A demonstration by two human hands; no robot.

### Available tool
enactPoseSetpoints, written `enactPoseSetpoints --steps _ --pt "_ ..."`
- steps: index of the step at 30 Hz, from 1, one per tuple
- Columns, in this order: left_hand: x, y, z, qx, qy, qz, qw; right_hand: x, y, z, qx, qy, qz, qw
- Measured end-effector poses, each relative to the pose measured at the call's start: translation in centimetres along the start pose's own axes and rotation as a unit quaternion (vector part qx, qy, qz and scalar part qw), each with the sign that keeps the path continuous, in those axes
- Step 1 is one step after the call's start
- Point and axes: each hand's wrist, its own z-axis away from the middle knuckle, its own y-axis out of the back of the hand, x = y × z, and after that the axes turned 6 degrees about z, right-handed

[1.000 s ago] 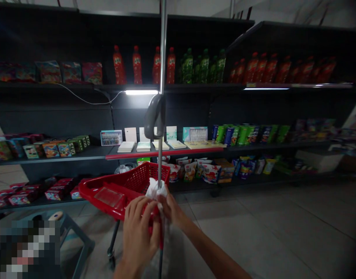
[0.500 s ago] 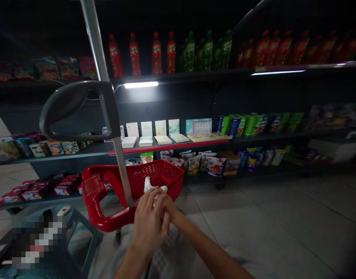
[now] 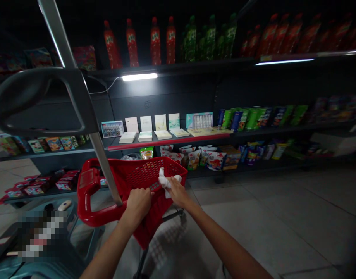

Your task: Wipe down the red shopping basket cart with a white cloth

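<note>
A red plastic shopping cart (image 3: 154, 219) with a perforated basket stands in front of me. My left hand (image 3: 138, 203) is closed over the near rim of its basket. In my right hand (image 3: 178, 192) is a crumpled white cloth (image 3: 164, 180), pinched under the fingers at the right part of the basket. The cloth appears to touch the basket's edge; exact contact is hard to see. To the left, a metal pole (image 3: 104, 166) with a grey loop handle (image 3: 81, 100) rises beside my left hand.
Behind the cart, a dark shelf (image 3: 166, 140) carries notebooks (image 3: 163, 134), snack bags (image 3: 215, 159) and bottles (image 3: 155, 42). At lower left stands a blue-grey plastic stool (image 3: 93, 236) with things on top, partly blurred out. Grey floor tiles (image 3: 253, 217) lie to the right.
My hands were together over the cloth and have separated. The left now grips the basket rim; the right has carried the cloth forward and right. The view has shifted slightly.
</note>
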Motion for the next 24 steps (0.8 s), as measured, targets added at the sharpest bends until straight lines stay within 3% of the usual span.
enactPoseSetpoints --steps 9,16,20,24 --pt "-2.7 0.1 -0.1 0.003 -0.066 -0.025 0.998 5.7 1.1 1.2 0.007 -0.061 0.028 0.998" --pt "-5.0 -0.3 -0.4 0.032 -0.037 -0.041 0.998 10.3 2.5 3.8 0.061 -0.135 -0.003 0.989" --pt "-5.8 -0.4 -1.5 0.02 -0.038 -0.039 0.998 11.0 3.1 4.4 0.072 -0.128 -0.004 0.989" --pt "-6.1 -0.4 -3.0 0.012 -0.044 -0.033 0.998 10.2 3.7 4.3 0.1 -0.137 0.052 0.984"
